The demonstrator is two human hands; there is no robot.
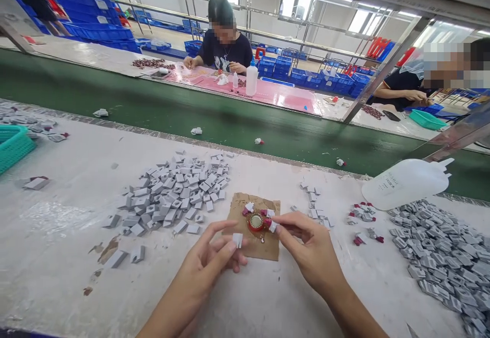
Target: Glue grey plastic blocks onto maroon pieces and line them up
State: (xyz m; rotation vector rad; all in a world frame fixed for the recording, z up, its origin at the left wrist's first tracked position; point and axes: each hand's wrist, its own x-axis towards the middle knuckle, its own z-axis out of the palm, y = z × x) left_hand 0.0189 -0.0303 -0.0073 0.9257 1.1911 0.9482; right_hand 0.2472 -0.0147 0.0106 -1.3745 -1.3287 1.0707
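Observation:
My left hand (218, 251) pinches a small grey piece (237, 240) between thumb and fingers, over the left edge of a brown cardboard square (264, 250). On that cardboard sits a small round red dish (256, 221) with a pale centre, ringed by a few dark red and light grey parts. My right hand (306, 243) reaches in from the right, thumb and forefinger closed on a red and grey part (273, 226) at the dish's right side. A large pile of grey pieces (172, 195) lies to the left of the cardboard.
Another grey pile (444, 256) and a white plastic bottle (406, 184) are at the right. A green basket (15, 146) stands at the left. Beyond, a green belt (168, 118) carries small parts; two people work across it. Small red and grey parts (362, 212) lie right of the cardboard.

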